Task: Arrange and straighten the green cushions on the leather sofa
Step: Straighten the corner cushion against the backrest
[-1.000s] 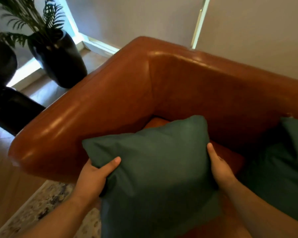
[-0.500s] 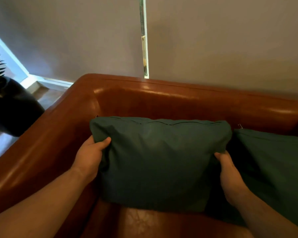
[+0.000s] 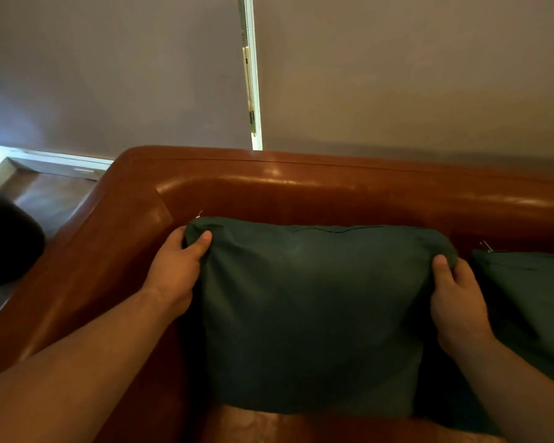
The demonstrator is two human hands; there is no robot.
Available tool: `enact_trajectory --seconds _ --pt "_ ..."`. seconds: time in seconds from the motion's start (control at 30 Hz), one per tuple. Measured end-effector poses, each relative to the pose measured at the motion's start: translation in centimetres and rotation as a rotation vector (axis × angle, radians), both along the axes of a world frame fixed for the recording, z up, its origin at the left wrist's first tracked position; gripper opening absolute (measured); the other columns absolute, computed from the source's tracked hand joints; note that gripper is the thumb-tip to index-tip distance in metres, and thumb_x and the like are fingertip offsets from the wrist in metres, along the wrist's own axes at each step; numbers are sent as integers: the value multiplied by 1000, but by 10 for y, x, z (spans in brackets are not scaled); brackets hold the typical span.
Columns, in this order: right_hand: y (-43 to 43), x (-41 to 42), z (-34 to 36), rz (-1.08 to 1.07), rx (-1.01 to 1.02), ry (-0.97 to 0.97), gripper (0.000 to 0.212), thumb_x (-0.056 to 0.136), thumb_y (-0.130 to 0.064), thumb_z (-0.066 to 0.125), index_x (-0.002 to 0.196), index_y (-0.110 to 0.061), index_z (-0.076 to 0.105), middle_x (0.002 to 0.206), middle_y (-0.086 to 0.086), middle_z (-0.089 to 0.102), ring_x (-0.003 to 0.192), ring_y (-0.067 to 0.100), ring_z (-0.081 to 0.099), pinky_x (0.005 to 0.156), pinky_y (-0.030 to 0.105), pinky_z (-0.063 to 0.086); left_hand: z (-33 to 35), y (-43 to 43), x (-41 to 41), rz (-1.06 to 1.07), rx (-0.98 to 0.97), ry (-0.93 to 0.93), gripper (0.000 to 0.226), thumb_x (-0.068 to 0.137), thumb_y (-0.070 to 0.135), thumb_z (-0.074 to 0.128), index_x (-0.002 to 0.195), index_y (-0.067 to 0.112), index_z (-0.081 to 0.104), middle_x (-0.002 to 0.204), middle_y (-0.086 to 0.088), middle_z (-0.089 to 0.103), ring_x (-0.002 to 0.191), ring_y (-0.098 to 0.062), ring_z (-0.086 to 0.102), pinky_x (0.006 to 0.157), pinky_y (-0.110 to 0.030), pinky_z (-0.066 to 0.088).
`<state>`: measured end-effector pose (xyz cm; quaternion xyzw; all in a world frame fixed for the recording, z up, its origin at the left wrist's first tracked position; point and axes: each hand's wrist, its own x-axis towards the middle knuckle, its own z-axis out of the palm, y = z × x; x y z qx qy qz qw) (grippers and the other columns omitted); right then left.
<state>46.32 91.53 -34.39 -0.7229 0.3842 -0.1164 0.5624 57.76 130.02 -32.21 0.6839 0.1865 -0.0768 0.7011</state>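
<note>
The leather sofa (image 3: 333, 193) in front of me is a glossy reddish brown, with light shining along the top of its backrest and down the rounded armrest on my left. Behind it hangs a plain grey blind (image 3: 109, 75), with a narrow bright gap (image 3: 251, 75) running down the middle. Past the armrest I see a strip of wooden floor (image 3: 45, 193) and part of a dark, rounded pot (image 3: 7, 247) at the left edge.

The green cushion (image 3: 314, 308) stands upright in the sofa's left corner. Its back leans on the backrest and its lower edge sits on the seat (image 3: 269, 426). It is dark green, smooth and nearly square, with a zip seam along the top edge. My left hand (image 3: 173, 276) grips its upper left corner and my right hand (image 3: 458, 298) its upper right corner. On both hands the fingers (image 3: 202, 241) are clamped on the fabric, thumbs in front and the rest tucked behind, so the corners bunch slightly.

A second green cushion (image 3: 531, 298) stands just beside it on the right, also against the backrest and partly out of view.
</note>
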Motion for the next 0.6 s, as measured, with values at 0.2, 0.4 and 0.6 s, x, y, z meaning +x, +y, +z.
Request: enact_trajectory --seconds 0.2,0.4,0.6 --pt "7 8 6 -74 -264 67 39 110 -22 49 149 -26 47 137 2 60 125 25 58 96 40 44 0 -15 5 48 157 -22 17 100 36 72 115 36 66 121 7 76 110 -16 74 97 -41 58" --pt "24 37 53 482 -874 -212 35 103 -21 56 137 -19 64 141 3 63 131 17 55 115 46 46 30 -20 6 -400 1130 -649 44 96 41 58 134 19 65 144 -3 60 138 -26 52 124 -51 31" --pt "57 98 57 1114 -1022 272 49 108 -59 41 143 -30 58 137 -4 59 127 24 55 102 47 50 27 -49 22 -740 1495 -413 42 108 47 36 130 27 66 129 3 69 125 -23 58 122 -50 29"
